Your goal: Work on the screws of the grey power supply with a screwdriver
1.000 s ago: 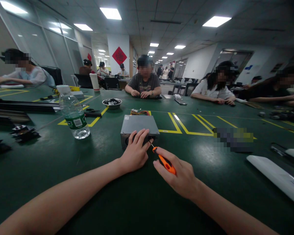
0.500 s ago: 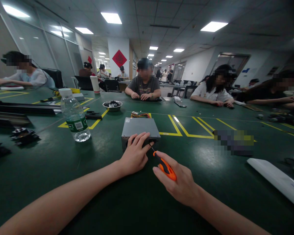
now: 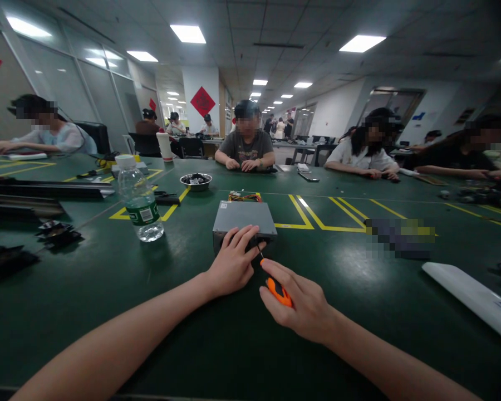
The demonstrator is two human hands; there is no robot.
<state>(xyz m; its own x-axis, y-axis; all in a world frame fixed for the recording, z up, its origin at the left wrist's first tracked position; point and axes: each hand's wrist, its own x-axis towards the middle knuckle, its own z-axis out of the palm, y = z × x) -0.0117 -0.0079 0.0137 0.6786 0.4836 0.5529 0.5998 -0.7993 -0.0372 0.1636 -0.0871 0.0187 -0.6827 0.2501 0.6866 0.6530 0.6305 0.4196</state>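
A grey metal box [image 3: 244, 217] with coloured wires at its far end lies on the green table [image 3: 87, 289] in front of me. My left hand [image 3: 232, 262] rests against its near face, fingers spread over the edge. My right hand [image 3: 303, 303] grips an orange-handled screwdriver [image 3: 278, 289]; its thin shaft points up-left at the box's near right corner.
A water bottle [image 3: 140, 200] stands to the left, a metal bowl [image 3: 196, 180] of small parts behind it. Black parts and long rails lie at far left. A white flat piece [image 3: 471, 295] lies at right. Several people sit around the table's far side.
My view has shifted slightly. My right hand has closed further over the screwdriver handle and drawn a little nearer the box. My left hand stays on the box.
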